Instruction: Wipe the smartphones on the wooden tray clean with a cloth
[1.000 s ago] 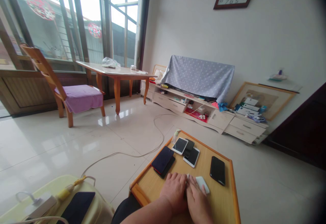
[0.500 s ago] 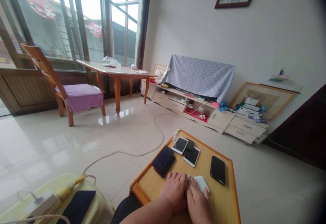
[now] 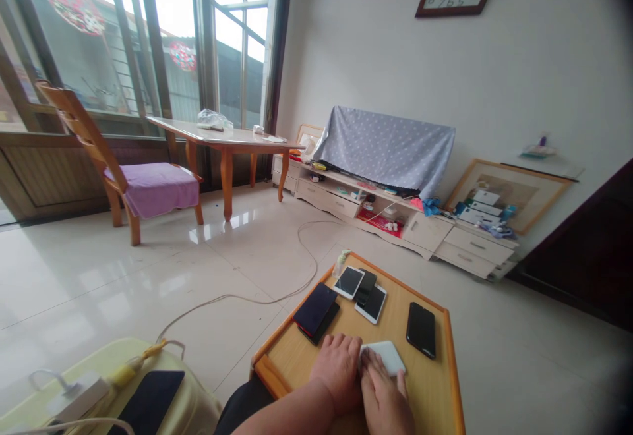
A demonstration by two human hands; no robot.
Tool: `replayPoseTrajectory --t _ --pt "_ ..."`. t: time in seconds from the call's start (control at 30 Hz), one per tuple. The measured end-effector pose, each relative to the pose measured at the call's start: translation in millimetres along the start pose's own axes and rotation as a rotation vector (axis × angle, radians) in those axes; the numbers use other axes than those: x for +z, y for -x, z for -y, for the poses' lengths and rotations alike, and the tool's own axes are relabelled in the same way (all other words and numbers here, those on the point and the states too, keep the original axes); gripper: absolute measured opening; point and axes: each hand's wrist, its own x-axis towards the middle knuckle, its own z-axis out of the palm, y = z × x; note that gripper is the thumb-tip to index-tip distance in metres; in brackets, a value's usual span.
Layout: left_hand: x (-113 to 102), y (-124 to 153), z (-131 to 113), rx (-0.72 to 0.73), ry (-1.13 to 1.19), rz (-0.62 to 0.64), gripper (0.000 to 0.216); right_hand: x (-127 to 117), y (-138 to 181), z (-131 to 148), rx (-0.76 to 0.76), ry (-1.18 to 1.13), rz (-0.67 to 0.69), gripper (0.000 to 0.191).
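Note:
A white phone (image 3: 390, 356) lies on the small wooden table (image 3: 438, 395), its lower left part hidden by my hands. My left hand (image 3: 339, 369) is closed at the phone's left edge, fingers curled down. My right hand (image 3: 382, 385) presses on the phone's lower left part with its fingers together. A small greyish patch shows at the right fingertips; what it is I cannot make out. Left of my hands a dark phone (image 3: 316, 308) rests on another dark one. Two white phones with dark screens (image 3: 349, 282) (image 3: 372, 304) lie beyond, with a black phone (image 3: 366, 287) between them.
A black phone (image 3: 421, 329) lies near the table's right side, and a small clear bottle (image 3: 340, 263) stands at its far corner. At lower left, a pale yellow container (image 3: 198, 389) bears a power strip (image 3: 82, 392) and a dark phone (image 3: 148, 402). A cable (image 3: 232, 296) crosses the floor.
My right hand's fingers have slid back toward me on the white phone, so more of its surface shows. My left hand has stayed nearly where it was.

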Motion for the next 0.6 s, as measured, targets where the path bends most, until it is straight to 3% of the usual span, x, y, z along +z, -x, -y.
replayPoseTrajectory --t 0.13,0.23,0.47,0.6 --pt "0 1 -2 -0.001 0.000 -0.025 0.054 -5 -8 -26 0.125 0.004 -0.064 0.058" --pt "0 1 -3 -0.007 -0.005 -0.033 0.051 -5 -10 -29 0.140 0.023 -0.101 0.058" --pt "-2 0 -2 -0.008 -0.025 0.015 0.051 11 9 -8 -0.113 -0.042 0.011 0.053" --pt "-7 2 -5 -0.017 -0.038 0.038 0.051 6 8 -27 0.030 -0.080 -0.025 0.056"
